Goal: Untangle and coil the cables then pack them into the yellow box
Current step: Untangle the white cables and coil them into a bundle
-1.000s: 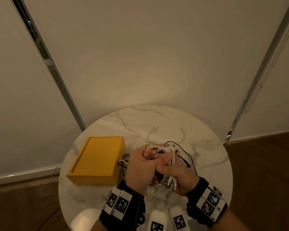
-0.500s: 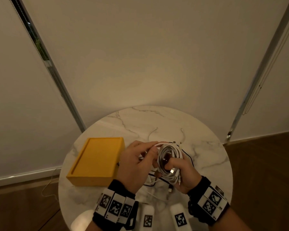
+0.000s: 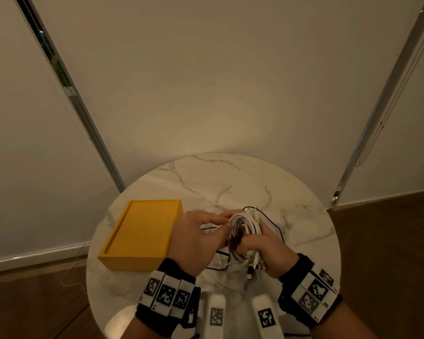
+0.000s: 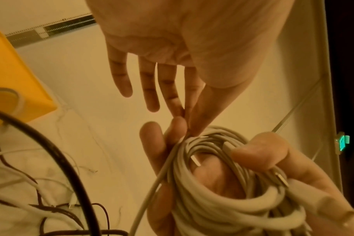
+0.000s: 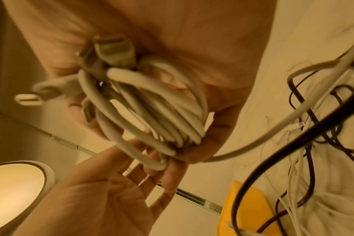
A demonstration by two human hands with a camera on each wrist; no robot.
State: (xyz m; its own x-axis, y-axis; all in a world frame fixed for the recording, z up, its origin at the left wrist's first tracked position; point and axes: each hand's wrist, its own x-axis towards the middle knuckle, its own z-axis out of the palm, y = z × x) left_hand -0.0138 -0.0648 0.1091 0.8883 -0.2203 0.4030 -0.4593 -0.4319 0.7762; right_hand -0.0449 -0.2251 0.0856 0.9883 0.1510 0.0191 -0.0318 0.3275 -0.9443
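Observation:
A yellow box (image 3: 142,233) lies on the left of the round marble table (image 3: 299,216), its flat face up. My right hand (image 3: 250,245) grips a coil of white cable (image 3: 242,228) over the table's middle, thumb across the loops (image 4: 259,153). My left hand (image 3: 227,222) reaches in from the left with nearly straight fingers. Its thumb and fingers (image 4: 184,118) pinch the coil's far loop (image 5: 156,164). One white strand (image 4: 148,199) runs from the coil down to a loose tangle of black and white cables (image 3: 218,263) on the table under my hands.
Two thin white cable ends (image 3: 267,194) lie on the marble beyond my hands. Two white marker blocks (image 3: 217,314) stand at the near edge. Blinds close off the back, and a thin wire (image 3: 71,267) trails on the wooden floor at left.
My hands were clasped tight round the bundle. The left hand has drawn back and straightened its fingers, and the coil now stands as an open ring in my right hand.

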